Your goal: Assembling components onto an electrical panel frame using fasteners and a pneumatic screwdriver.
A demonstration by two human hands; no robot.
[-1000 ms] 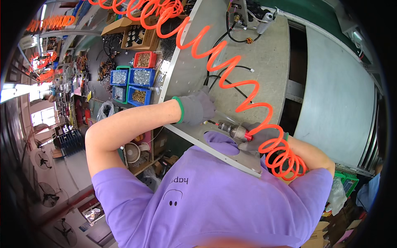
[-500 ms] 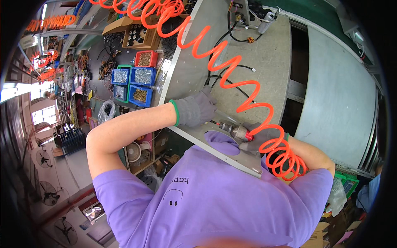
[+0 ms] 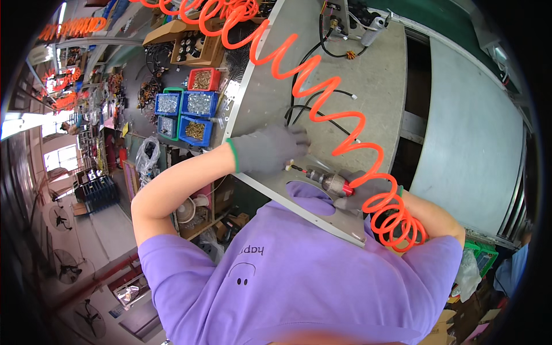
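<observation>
My left hand (image 3: 270,149), in a grey glove with a green cuff, rests flat on a grey metal panel (image 3: 345,92) near its lower edge. My right hand (image 3: 359,192), also gloved, grips a pneumatic screwdriver (image 3: 322,179) whose tip points left toward my left hand's fingers. An orange coiled air hose (image 3: 322,98) runs from the tool up across the panel to the top left. Black cables (image 3: 299,109) lie on the panel just above my left hand. My purple shirt fills the lower part of the view.
Blue, red and green bins (image 3: 187,109) of small screws sit left of the panel, with cardboard boxes (image 3: 195,43) of parts beyond. A motor with wiring (image 3: 351,23) is at the panel's far end. A large grey sheet (image 3: 471,138) stands to the right.
My left hand has slid slightly right along the panel toward the screwdriver tip. The tool and my right hand stay in nearly the same place.
</observation>
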